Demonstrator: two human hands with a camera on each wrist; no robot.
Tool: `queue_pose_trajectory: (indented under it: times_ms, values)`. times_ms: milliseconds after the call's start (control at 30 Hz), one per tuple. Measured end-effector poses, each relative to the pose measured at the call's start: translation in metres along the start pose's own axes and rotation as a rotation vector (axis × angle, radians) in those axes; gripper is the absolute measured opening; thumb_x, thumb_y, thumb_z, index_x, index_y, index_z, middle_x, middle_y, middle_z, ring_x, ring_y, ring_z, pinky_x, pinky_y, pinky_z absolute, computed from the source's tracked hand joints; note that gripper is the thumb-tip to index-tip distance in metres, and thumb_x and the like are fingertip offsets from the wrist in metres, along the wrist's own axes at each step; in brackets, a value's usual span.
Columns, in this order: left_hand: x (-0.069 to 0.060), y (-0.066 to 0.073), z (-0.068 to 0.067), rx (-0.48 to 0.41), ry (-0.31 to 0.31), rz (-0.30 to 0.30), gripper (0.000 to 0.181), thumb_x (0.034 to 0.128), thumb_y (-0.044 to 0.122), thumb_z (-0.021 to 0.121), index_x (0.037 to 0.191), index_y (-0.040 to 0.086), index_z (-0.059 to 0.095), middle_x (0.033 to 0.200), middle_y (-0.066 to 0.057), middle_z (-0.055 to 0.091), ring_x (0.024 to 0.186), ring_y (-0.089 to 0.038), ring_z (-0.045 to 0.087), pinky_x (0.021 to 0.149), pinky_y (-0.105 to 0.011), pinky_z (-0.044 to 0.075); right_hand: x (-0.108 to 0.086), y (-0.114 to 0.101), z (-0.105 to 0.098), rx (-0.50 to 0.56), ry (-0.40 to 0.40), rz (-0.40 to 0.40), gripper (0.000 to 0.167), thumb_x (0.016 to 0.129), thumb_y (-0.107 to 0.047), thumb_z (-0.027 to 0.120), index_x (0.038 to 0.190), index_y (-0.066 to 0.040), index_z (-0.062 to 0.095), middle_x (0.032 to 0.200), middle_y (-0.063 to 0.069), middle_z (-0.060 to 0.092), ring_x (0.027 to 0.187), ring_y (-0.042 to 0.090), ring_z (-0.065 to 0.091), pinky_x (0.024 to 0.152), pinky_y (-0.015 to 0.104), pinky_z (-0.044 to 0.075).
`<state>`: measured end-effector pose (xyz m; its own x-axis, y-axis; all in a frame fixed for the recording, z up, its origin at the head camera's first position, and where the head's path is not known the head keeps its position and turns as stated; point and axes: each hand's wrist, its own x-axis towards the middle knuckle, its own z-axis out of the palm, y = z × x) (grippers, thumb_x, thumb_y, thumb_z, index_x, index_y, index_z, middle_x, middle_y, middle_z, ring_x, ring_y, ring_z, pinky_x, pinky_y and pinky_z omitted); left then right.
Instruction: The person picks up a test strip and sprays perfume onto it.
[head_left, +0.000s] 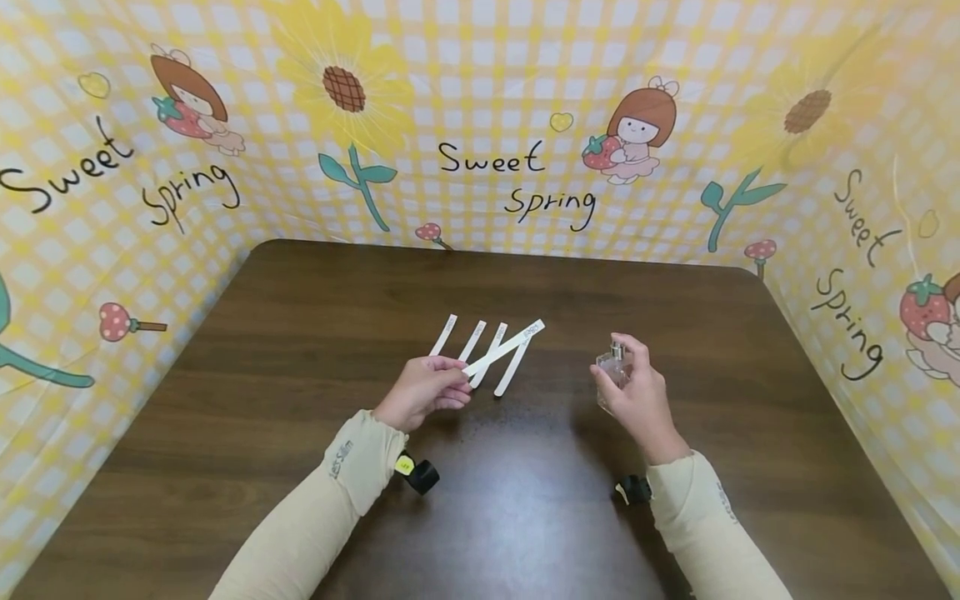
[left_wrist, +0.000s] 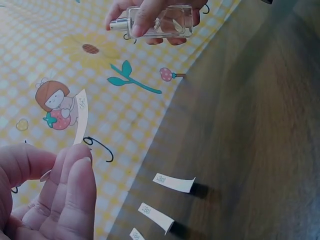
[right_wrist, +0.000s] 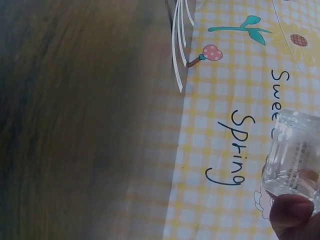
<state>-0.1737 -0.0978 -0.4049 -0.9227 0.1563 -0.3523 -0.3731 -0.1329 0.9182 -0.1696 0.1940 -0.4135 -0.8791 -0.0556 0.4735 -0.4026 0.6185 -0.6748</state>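
My left hand (head_left: pixel 426 390) pinches one end of a white perfume test strip (head_left: pixel 510 346) between thumb and fingers. The strip slants up to the right above the table, and small printing shows near its far end. In my right hand (head_left: pixel 647 404) is a clear square glass perfume bottle (left_wrist: pixel 175 22), held upright with the index finger on top of its silver spray nozzle (head_left: pixel 617 350). A gap separates the nozzle from the held strip. Beneath the left hand's strip, several more test strips (head_left: pixel 513 367) lie side by side, partly covered by the hand.
A dark brown wooden table (head_left: pixel 300 292) carries everything. Yellow checked cloth (head_left: pixel 487 75) with flowers and "Sweet Spring" lettering stands around its back and sides. Black straps with small devices (head_left: pixel 423 477) sit at both wrists.
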Motion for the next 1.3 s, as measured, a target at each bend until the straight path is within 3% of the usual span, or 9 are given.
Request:
queue_pose_trajectory:
  times_ms: [233,700,900,1033,1167,1300]
  values:
    - [0.000,-0.004,0.003,-0.012,-0.004,-0.019,0.016,0.0908,-0.006,0.053,0.105,-0.012,0.053,0.068,-0.007,0.063,0.054,-0.010,0.062,0.054,-0.021,0.056,-0.002,0.002,0.003,0.002,0.038,-0.043,0.056,0.080,0.002,0.073,0.125,-0.005,0.040,0.080,0.023,0.060,0.064,0.036,0.063,0.055,0.050,0.054]
    - [0.007,-0.011,0.020,-0.038,-0.009,-0.017,0.026,0.0917,-0.006,0.052,0.116,-0.013,0.048,0.072,-0.007,0.065,0.055,-0.010,0.063,0.055,-0.021,0.056,0.000,0.002,-0.007,0.009,0.086,-0.017,0.061,0.077,-0.001,0.077,0.128,-0.004,0.044,0.086,0.025,0.061,0.070,0.036,0.062,0.058,0.050,0.054]
    - [0.013,-0.012,0.035,-0.047,0.006,-0.032,0.029,0.0930,-0.005,0.053,0.120,-0.013,0.047,0.077,-0.011,0.066,0.054,-0.010,0.062,0.054,-0.021,0.056,0.000,0.007,-0.018,-0.027,0.064,0.036,0.061,0.078,-0.003,0.077,0.130,-0.006,0.045,0.090,0.025,0.061,0.071,0.037,0.061,0.060,0.051,0.053]
    - [0.019,-0.015,0.047,-0.034,0.019,-0.043,0.029,0.0940,-0.003,0.053,0.121,-0.012,0.048,0.092,-0.025,0.067,0.053,-0.010,0.062,0.053,-0.021,0.056,0.001,0.011,-0.027,-0.050,0.049,0.073,0.060,0.080,-0.003,0.075,0.132,-0.006,0.045,0.093,0.026,0.061,0.072,0.036,0.061,0.060,0.048,0.053]
    - [0.025,-0.019,0.059,-0.032,0.015,-0.055,0.026,0.0944,-0.003,0.053,0.119,-0.010,0.048,0.100,-0.030,0.066,0.053,-0.011,0.062,0.052,-0.021,0.055,0.000,0.014,-0.037,-0.046,0.023,0.155,0.068,0.081,-0.004,0.075,0.138,-0.006,0.038,0.102,0.027,0.062,0.082,0.038,0.064,0.063,0.044,0.056]
    - [0.031,-0.026,0.068,-0.050,0.005,-0.074,0.020,0.0944,-0.003,0.053,0.113,-0.007,0.049,0.095,-0.026,0.067,0.052,-0.012,0.062,0.051,-0.021,0.055,-0.002,0.017,-0.045,-0.044,-0.009,0.265,0.075,0.082,-0.009,0.075,0.142,-0.004,0.031,0.110,0.028,0.060,0.091,0.040,0.063,0.070,0.046,0.056]
